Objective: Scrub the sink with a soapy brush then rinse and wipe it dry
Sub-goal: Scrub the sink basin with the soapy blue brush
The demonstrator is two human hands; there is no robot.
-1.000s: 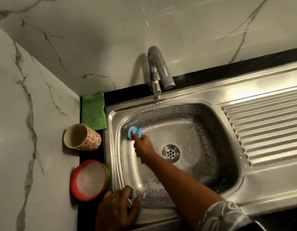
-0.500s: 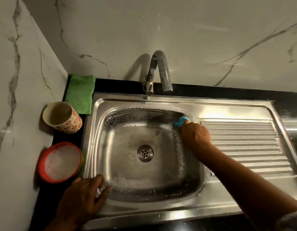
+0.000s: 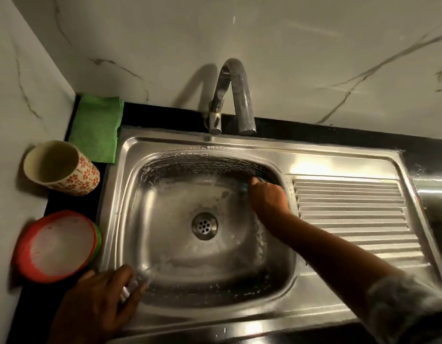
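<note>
- Head view: a steel sink [image 3: 314, 155] is set in a black counter [image 3: 339, 135] against a marble wall, its basin on the left and a ribbed drainboard [image 3: 351, 214] on the right.
- The right hand [image 3: 268, 197] reaches into the basin's back right corner, fingers clenched round a blue brush [image 3: 260, 180]. Only a sliver of the brush shows past the knuckles, pressed against the basin wall.
- Suds streak the basin's back wall, and thin foam lies on the floor around the drain [image 3: 204, 225] and along the front wall.
- The left hand [image 3: 98, 299] rests on the sink's front left corner, fingers relaxed and spread over the rim, grasping nothing that can be made out; a small pale glint at its fingertips is too blurred to tell.
- A curved tap [image 3: 236, 95] stands at the back edge, its spout over the basin's back rim.
- A folded green cloth [image 3: 96, 127] lies in the counter's back left corner, touching the sink's edge.
- A patterned cup [image 3: 63, 167] stands on the counter's left edge just in front of the cloth.
- A red-rimmed bowl [image 3: 56, 247] of white foamy liquid sits nearer the front, beside the sink's left rim.
</note>
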